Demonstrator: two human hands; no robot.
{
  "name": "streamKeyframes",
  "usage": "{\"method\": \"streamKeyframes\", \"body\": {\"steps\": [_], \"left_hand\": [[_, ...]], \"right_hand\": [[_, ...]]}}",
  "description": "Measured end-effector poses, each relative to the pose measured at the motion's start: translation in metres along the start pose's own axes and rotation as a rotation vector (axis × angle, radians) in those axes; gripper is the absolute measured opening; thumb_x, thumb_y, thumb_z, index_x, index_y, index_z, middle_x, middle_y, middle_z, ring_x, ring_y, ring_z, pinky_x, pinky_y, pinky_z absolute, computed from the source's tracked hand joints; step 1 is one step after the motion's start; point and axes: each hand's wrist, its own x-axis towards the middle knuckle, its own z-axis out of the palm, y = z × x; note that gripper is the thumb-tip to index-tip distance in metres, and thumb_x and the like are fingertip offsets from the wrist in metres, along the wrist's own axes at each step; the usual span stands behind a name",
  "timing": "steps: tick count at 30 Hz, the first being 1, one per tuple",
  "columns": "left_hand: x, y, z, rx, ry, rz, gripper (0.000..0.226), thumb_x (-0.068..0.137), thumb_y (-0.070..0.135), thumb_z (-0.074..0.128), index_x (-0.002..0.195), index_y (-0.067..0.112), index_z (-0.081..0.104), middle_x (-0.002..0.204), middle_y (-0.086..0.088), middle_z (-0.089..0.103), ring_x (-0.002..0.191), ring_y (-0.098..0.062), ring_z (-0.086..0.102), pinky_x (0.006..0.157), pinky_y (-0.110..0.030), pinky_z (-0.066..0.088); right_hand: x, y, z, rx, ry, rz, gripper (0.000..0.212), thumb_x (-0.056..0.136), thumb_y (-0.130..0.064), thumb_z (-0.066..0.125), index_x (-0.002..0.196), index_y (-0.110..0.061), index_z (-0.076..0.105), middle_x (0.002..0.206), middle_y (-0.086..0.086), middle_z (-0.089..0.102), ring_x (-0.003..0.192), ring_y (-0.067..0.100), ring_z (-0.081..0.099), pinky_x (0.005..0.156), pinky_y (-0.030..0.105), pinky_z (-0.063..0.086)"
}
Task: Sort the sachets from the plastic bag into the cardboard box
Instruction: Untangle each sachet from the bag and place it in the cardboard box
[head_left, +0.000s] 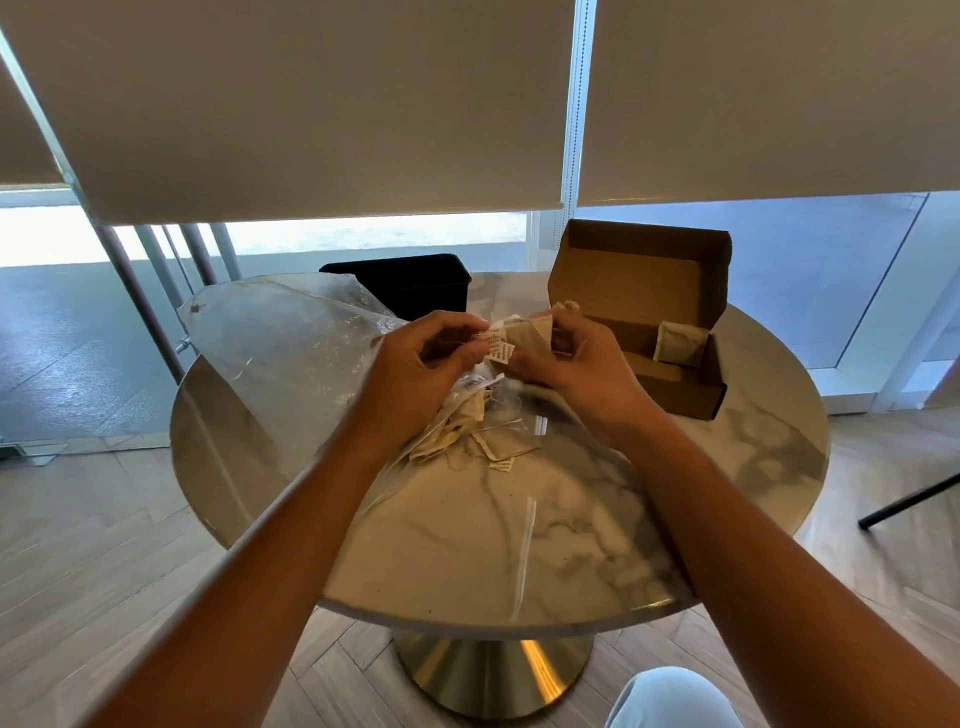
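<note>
above a round marble-patterned table (597, 519) on a brass pedestal, a person's left hand (415, 364) and right hand (582, 364) work together on a small clutch of beige paper sachets (524, 332) with white printed tags (500, 349) on thin strings. the left hand's fingers are curled and pinch at the tags and strings; the right hand's fingers and thumb are curled round the sachets themselves, lifted clear of the tabletop. beneath the hands, more beige sachets (462, 421) lie in a loose tangle on and inside the crumpled clear plastic bag (291, 343), which spreads across the table's left side. the open brown cardboard box (644, 291) stands on the table's right, just beside the right hand, lid flap upright; one beige sachet in the box (675, 340) already leans in its right compartment.

the sachets look very light, soft and easily crushed, and their strings appear prone to snagging one another, so a lifted sachet may drag neighbours along. the surest hold is likely a gentle pinch on a sachet's flat paper body near a sealed edge, not the tag, with the other hand freeing the string. the bag is thin, slippery film that would shift if tugged. a dark rectangular container (415, 280) sits at the table's far edge.
</note>
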Motion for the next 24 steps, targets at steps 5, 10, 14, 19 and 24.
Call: {"method": "streamKeyframes", "body": {"steps": [5,10,14,19,24], "left_hand": [[0.0007,-0.0065,0.0017,0.102,0.039,0.051,0.025,0.091,0.024,0.072,0.115,0.017,0.071,0.11,0.003,0.071,0.097,0.001,0.068,0.085,-0.014,0.055],[0.0017,-0.0091,0.0035,0.114,0.065,0.068,0.021,0.09,0.025,0.073,0.111,0.026,0.069,0.114,-0.002,0.067,0.095,0.001,0.066,0.081,-0.009,0.052],[0.0032,-0.0083,0.0057,0.049,0.046,-0.014,0.016,0.091,0.027,0.072,0.106,0.03,0.069,0.116,0.002,0.065,0.101,0.0,0.064,0.084,-0.011,0.052],[0.0029,-0.0051,0.0059,-0.003,-0.008,-0.093,0.015,0.092,0.02,0.072,0.106,0.018,0.068,0.104,0.016,0.068,0.096,0.008,0.063,0.078,-0.007,0.049],[0.0029,-0.0055,0.0069,-0.031,-0.054,-0.088,0.015,0.092,0.022,0.071,0.105,0.016,0.066,0.103,0.013,0.068,0.098,0.002,0.065,0.083,-0.012,0.051]], "right_hand": [[-0.0052,-0.0072,0.0056,0.262,-0.101,0.057,0.025,0.105,-0.018,0.054,0.119,-0.007,0.072,0.112,0.008,0.076,0.107,0.024,0.073,0.097,0.036,0.058],[-0.0034,-0.0106,0.0056,0.358,-0.091,0.129,0.027,0.108,-0.008,0.044,0.117,-0.005,0.069,0.115,0.014,0.074,0.105,0.03,0.074,0.092,0.033,0.061],[-0.0036,-0.0105,0.0045,0.289,-0.064,0.106,0.018,0.103,-0.004,0.055,0.12,-0.007,0.061,0.115,0.017,0.071,0.098,0.03,0.076,0.089,0.039,0.063],[-0.0031,-0.0105,0.0042,0.221,-0.012,0.08,0.021,0.098,-0.006,0.063,0.118,-0.005,0.055,0.108,0.016,0.069,0.093,0.027,0.076,0.086,0.043,0.063],[-0.0032,-0.0073,0.0047,0.162,0.014,0.028,0.017,0.097,-0.003,0.064,0.112,-0.001,0.055,0.109,0.018,0.064,0.094,0.028,0.074,0.083,0.038,0.064]]}}
